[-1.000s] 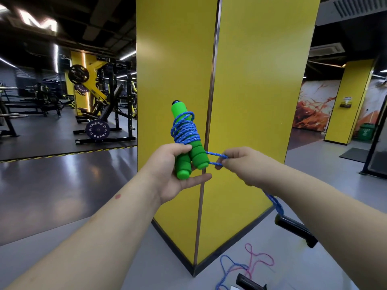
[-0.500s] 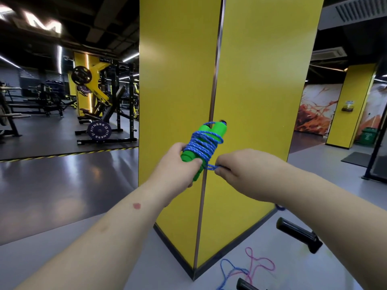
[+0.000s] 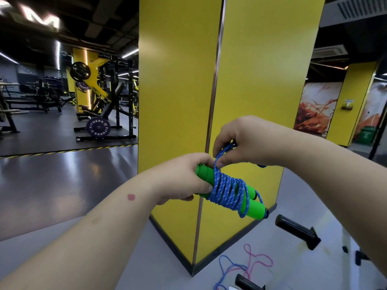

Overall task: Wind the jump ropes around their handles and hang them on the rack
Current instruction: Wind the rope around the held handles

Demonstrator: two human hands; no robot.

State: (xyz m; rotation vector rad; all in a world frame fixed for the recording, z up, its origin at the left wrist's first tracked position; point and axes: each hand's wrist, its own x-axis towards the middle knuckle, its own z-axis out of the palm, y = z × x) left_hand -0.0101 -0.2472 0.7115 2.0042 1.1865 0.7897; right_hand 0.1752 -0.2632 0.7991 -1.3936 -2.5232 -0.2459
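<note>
Left hand: our left hand (image 3: 184,181) grips one end of the two green handles (image 3: 251,203), held side by side, fingers curled round them.
Right hand: our right hand (image 3: 243,141) pinches a loop of the blue rope (image 3: 227,188) just above the handles.
Rope: we count about ten turns wound round the handles; its free end is hidden behind our right wrist.
Floor: two loose ropes, one blue (image 3: 227,266) and one pink (image 3: 258,259), cut off at the bottom edge.
Black pegs: two (image 3: 295,229) (image 3: 248,282), perhaps the rack.
Beyond: yellow pillar (image 3: 209,80).
</note>
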